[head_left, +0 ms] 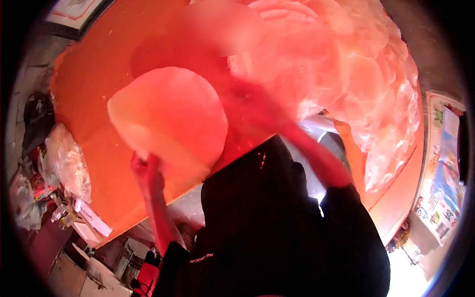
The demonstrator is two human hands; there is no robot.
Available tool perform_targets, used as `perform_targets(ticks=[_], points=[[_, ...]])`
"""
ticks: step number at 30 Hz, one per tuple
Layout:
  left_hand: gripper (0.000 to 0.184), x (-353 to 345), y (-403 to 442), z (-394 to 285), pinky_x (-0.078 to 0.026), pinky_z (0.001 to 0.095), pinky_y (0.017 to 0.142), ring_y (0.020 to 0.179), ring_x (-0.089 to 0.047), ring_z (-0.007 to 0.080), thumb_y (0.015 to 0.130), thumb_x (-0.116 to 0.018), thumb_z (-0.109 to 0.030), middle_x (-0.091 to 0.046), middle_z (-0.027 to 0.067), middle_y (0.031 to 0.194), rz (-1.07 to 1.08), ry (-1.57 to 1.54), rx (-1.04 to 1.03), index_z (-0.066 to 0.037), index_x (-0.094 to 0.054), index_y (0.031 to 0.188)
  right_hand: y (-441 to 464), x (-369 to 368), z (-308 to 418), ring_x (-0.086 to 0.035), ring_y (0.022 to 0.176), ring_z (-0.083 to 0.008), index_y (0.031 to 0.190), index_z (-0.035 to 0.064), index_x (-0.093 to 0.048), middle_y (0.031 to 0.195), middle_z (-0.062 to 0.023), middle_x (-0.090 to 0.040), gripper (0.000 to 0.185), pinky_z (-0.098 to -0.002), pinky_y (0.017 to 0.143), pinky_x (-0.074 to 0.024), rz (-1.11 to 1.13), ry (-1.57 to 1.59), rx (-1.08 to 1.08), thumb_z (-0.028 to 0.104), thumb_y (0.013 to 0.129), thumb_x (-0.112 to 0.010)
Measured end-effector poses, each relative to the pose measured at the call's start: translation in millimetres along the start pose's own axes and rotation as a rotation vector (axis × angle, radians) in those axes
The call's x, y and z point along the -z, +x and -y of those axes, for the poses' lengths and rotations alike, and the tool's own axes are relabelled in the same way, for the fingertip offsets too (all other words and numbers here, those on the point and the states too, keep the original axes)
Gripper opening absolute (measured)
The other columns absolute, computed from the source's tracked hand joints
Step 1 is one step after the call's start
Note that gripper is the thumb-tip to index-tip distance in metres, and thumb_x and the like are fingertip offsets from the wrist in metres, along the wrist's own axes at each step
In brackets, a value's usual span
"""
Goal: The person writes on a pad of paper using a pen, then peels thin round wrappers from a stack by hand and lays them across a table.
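A thin, pale, round sheet (170, 111) hangs over the orange tabletop (94, 89). My left hand (147, 166) is closed on its lower edge, with fingers pinched together. To the right of the sheet, my right hand (247, 99) reaches over the table beside a large spread of overlapping, translucent round sheets (307, 59). Motion smears its fingers, so whether it holds anything is unclear.
Clear plastic bags (69, 163) and small packets lie along the table's left edge. A blurred round shape (222, 27) is at the top. A colourful printed poster (443, 168) is at the far right, and a framed picture (74, 15) at the upper left.
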State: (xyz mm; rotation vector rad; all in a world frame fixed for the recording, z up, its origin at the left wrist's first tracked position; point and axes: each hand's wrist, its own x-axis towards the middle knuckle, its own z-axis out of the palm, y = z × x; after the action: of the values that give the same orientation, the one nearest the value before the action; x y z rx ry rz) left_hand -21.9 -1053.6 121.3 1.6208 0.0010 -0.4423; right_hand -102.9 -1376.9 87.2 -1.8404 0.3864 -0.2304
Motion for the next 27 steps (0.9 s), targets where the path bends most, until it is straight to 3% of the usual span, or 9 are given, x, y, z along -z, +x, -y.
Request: perform_targets(ticks=[1, 3, 6, 12, 16, 18, 20, 23, 27], points=[[0.028, -20.3, 5.2, -9.3, -0.047, 0.0234, 0.074, 0.081, -0.058, 0.0095, 0.084, -0.067, -0.015, -0.063, 0.0015, 0.093, 0.021, 0.064, 0.012, -0.001, -0.059, 0.107, -7.4, -44.9, 20.4, -0.060, 0.092, -0.0234, 0.116, 0.0023, -0.056, 0.103, -0.0139, -0.062, 0.047, -0.0341, 0.076, -0.0501, 0.193, 0.212, 0.034, 0.026, 0.077, -0.068], [0.024, -51.3, 6.0, -18.1, -0.047, 0.0226, 0.073, 0.079, -0.058, 0.0087, 0.083, -0.068, -0.012, -0.064, 0.0009, 0.089, 0.035, 0.060, -0.031, -0.001, -0.061, 0.103, -11.5, -72.9, 85.6, -0.061, 0.098, -0.0292, 0.114, 0.0053, -0.060, 0.107, -0.0194, -0.062, 0.048, -0.0392, 0.079, -0.0495, 0.135, -0.004, 0.216, 0.033, 0.075, -0.065], [0.023, -60.2, 2.2, -20.9, -0.046, 0.0224, 0.073, 0.082, -0.059, 0.0091, 0.082, -0.068, -0.008, -0.064, 0.0020, 0.094, -0.001, -0.083, 0.063, -0.001, -0.063, 0.103, 14.7, -73.4, 98.8, -0.060, 0.077, -0.0148, 0.099, 0.0019, -0.061, 0.080, -0.0065, -0.061, 0.026, -0.0296, 0.067, -0.0498, 0.533, -0.313, 0.177, 0.022, 0.083, -0.065], [0.041, 44.9, -9.1, -0.9, -0.049, 0.0347, 0.089, 0.101, -0.059, 0.0198, 0.084, -0.056, 0.000, -0.061, 0.0081, 0.112, -0.145, -0.462, 0.001, 0.000, -0.050, 0.125, 75.9, -4.5, 78.4, -0.057, 0.074, -0.0080, 0.093, 0.0030, -0.066, 0.078, -0.0004, -0.062, 0.015, -0.0259, 0.067, -0.0486, 0.318, -0.107, 0.136, 0.014, 0.084, -0.063], [0.048, 108.6, -19.7, 25.1, -0.047, 0.0374, 0.095, 0.106, -0.058, 0.0224, 0.085, -0.056, -0.001, -0.056, 0.0106, 0.121, -0.224, -0.457, 0.085, 0.002, -0.043, 0.131, 141.3, 90.8, 44.8, -0.055, 0.074, -0.0065, 0.092, 0.0022, -0.067, 0.078, 0.0020, -0.062, 0.014, -0.0244, 0.066, -0.0470, 0.155, -0.079, 0.354, 0.013, 0.085, -0.061], [0.051, 120.9, -22.7, 50.3, -0.045, 0.0380, 0.097, 0.110, -0.056, 0.0232, 0.085, -0.057, -0.002, -0.055, 0.0115, 0.125, -0.209, -0.493, 0.116, 0.002, -0.041, 0.133, 152.4, 131.6, 36.1, -0.055, 0.071, -0.0079, 0.087, 0.0012, -0.067, 0.074, 0.0012, -0.062, 0.019, -0.0255, 0.063, -0.0455, 0.004, -0.160, 0.031, 0.019, 0.085, -0.060], [0.054, 123.7, -24.8, 69.1, -0.042, 0.0388, 0.101, 0.118, -0.052, 0.0244, 0.085, -0.058, -0.004, -0.051, 0.0141, 0.130, -0.218, -0.453, 0.028, 0.003, -0.039, 0.134, 172.2, 166.4, -10.1, -0.054, 0.068, -0.0088, 0.083, 0.0024, -0.066, 0.071, 0.0002, -0.061, 0.024, -0.0275, 0.061, -0.0444, -0.014, -0.555, 0.218, 0.025, 0.085, -0.059], [0.053, 117.2, -26.5, 69.3, -0.041, 0.0391, 0.101, 0.120, -0.050, 0.0250, 0.086, -0.058, -0.006, -0.049, 0.0164, 0.133, -0.207, -0.405, 0.052, 0.005, -0.039, 0.134, 179.1, 204.3, -64.7, -0.055, 0.065, -0.0111, 0.078, 0.0035, -0.066, 0.068, -0.0041, -0.061, 0.026, -0.0295, 0.062, -0.0450, -0.067, -0.726, 0.096, 0.028, 0.084, -0.060], [0.051, 115.0, -24.4, 61.4, -0.042, 0.0401, 0.101, 0.118, -0.052, 0.0258, 0.087, -0.057, -0.008, -0.050, 0.0155, 0.132, -0.234, -0.381, 0.079, 0.005, -0.041, 0.133, 167.4, 205.5, -74.5, -0.062, 0.076, -0.0235, 0.097, 0.0052, -0.064, 0.083, -0.0113, -0.065, 0.033, -0.0366, 0.070, -0.0487, -0.218, -1.119, 0.062, 0.035, 0.082, -0.063]])
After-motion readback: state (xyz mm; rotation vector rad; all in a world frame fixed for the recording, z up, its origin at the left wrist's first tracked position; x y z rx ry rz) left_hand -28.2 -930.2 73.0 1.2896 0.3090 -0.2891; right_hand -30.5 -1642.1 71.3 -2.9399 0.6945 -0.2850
